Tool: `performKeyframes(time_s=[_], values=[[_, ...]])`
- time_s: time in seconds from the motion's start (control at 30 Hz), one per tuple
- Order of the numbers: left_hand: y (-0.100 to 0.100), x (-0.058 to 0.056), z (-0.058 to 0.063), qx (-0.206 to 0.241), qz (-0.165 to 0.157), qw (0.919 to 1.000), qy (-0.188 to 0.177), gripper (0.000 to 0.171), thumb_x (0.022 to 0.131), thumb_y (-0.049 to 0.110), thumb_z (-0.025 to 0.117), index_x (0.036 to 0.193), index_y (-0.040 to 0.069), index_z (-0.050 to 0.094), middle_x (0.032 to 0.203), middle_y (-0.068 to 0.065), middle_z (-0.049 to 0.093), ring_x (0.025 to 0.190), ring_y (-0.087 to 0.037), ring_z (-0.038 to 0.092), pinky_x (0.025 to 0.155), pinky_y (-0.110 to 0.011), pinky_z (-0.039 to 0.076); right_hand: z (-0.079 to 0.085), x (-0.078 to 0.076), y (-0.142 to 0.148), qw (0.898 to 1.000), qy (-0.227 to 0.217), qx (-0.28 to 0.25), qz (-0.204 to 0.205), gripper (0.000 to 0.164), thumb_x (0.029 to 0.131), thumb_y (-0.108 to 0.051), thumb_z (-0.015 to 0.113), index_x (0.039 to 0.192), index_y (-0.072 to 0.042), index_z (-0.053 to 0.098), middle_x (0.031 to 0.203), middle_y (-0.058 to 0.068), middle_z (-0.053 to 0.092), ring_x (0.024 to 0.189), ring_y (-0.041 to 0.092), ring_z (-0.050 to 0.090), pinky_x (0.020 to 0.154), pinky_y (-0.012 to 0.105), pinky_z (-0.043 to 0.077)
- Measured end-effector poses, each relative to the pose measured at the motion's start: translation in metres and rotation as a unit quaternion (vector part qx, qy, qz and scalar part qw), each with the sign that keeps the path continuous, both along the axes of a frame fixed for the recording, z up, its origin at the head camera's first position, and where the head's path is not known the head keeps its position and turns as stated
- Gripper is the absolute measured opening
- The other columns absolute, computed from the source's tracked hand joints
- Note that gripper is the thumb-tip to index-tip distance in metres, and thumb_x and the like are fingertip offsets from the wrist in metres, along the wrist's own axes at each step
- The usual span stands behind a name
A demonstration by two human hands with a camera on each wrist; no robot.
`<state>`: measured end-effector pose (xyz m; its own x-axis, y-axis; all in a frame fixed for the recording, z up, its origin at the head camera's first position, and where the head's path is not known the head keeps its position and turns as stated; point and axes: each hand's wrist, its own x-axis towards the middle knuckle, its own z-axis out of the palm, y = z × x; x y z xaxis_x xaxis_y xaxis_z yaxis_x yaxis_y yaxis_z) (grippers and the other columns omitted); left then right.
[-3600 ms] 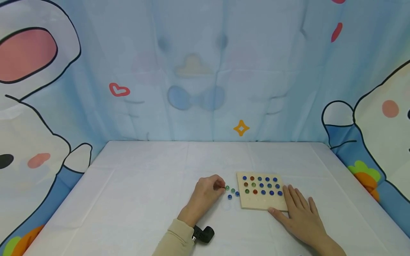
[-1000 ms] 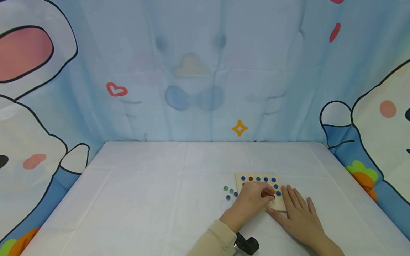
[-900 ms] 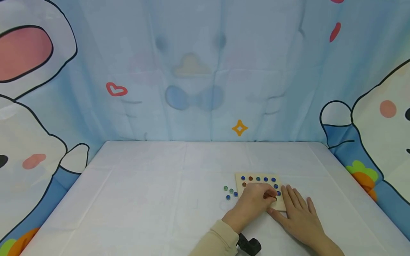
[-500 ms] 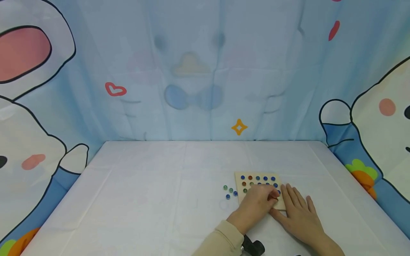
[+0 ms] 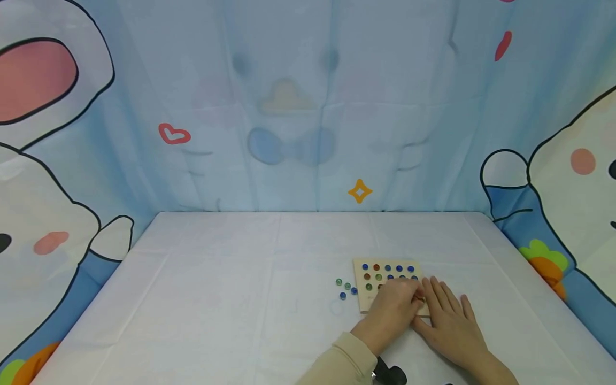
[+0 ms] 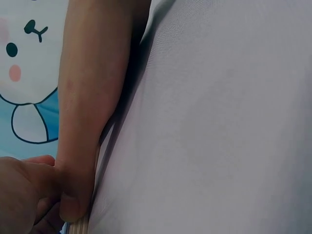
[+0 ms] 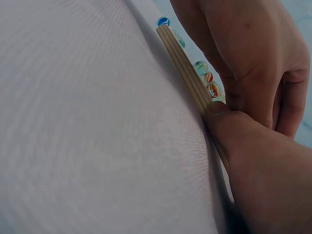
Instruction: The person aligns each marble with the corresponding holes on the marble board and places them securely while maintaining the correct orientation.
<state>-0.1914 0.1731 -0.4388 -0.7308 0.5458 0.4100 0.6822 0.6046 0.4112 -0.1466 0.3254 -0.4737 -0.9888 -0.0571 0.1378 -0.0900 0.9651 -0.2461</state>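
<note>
A pale wooden board (image 5: 366,306) with rows of holes lies on the white table; blue, red and green glass marbles sit in its upper rows. My left hand (image 5: 392,307) is over its lower right part, thumb and fingertips pinching a small marble that the fingers mostly hide. My right hand (image 5: 452,331) lies with fingers extended along the board's right edge, its thumb (image 7: 219,117) at the near edge. In the right wrist view, marbles (image 7: 213,89) stand above the board's side, beside the left hand (image 7: 253,53). The left wrist view shows the hands meeting at the board's edge (image 6: 79,228).
Several loose marbles, green (image 5: 347,286) and blue (image 5: 343,295), lie on the white cloth (image 5: 216,299) just left of the board. A black wrist device (image 5: 390,372) is on my left wrist. A blue cartoon curtain (image 5: 289,182) hangs behind the table.
My left hand has moved right from the loose marbles onto the board, then farther toward its lower right corner, beside the right thumb. The right hand stays at the board's edge.
</note>
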Motion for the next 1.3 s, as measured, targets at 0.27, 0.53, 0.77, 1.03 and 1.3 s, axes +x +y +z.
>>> performKeyframes(time_s=[0.27, 0.53, 0.77, 1.03, 1.3], values=[[0.006, 0.001, -0.005, -0.019, 0.017, 0.9984, 0.05, 0.011, 0.09, 0.021, 0.073, 0.101, 0.021, 0.071, 0.094, 0.014, 0.07, 0.086, 0.007, 0.061, 0.074, 0.0, 0.043, 0.0, 0.002, 0.001, 1.0, 0.012, -0.006, 0.008, 0.088, 0.096, -0.052, 0.054, 0.154, 0.005, 0.022, 0.158, 0.031, 0.023, 0.145, 0.048, 0.02, 0.112, 0.073, 0.006], [0.006, 0.003, 0.0, -0.03, 0.023, 0.9988, 0.03, 0.012, 0.091, 0.02, 0.072, 0.103, 0.021, 0.072, 0.095, 0.014, 0.07, 0.085, 0.007, 0.061, 0.072, -0.001, 0.044, 0.001, 0.002, 0.0, 1.0, 0.011, 0.003, 0.007, 0.087, 0.095, -0.051, 0.056, 0.153, 0.006, 0.025, 0.157, 0.032, 0.025, 0.144, 0.05, 0.023, 0.111, 0.074, 0.009], [0.001, 0.005, 0.002, -0.01, 0.008, 0.9999, 0.01, 0.012, 0.093, 0.018, 0.07, 0.105, 0.018, 0.072, 0.097, 0.012, 0.072, 0.086, 0.007, 0.062, 0.073, -0.001, 0.044, -0.002, 0.001, 0.0, 1.0, 0.016, 0.0, 0.007, 0.088, 0.096, -0.053, 0.054, 0.154, 0.004, 0.022, 0.158, 0.031, 0.022, 0.145, 0.05, 0.02, 0.111, 0.074, 0.005], [-0.009, 0.004, 0.009, 0.026, 0.013, 0.9987, -0.043, 0.014, 0.092, 0.016, 0.07, 0.106, 0.019, 0.073, 0.097, 0.013, 0.073, 0.084, 0.009, 0.06, 0.069, -0.001, 0.042, 0.002, -0.001, -0.003, 1.0, -0.004, 0.005, -0.006, 0.096, 0.093, -0.061, 0.055, 0.155, 0.004, 0.02, 0.158, 0.032, 0.022, 0.144, 0.052, 0.02, 0.111, 0.074, 0.005], [-0.024, 0.002, 0.018, 0.057, 0.007, 0.9973, -0.046, 0.015, 0.093, 0.015, 0.07, 0.107, 0.018, 0.073, 0.1, 0.012, 0.074, 0.088, 0.009, 0.063, 0.071, 0.0, 0.044, 0.005, -0.003, -0.006, 1.0, -0.023, 0.001, -0.015, 0.105, 0.089, -0.071, 0.05, 0.154, 0.006, 0.019, 0.158, 0.034, 0.02, 0.143, 0.053, 0.018, 0.111, 0.075, 0.003]])
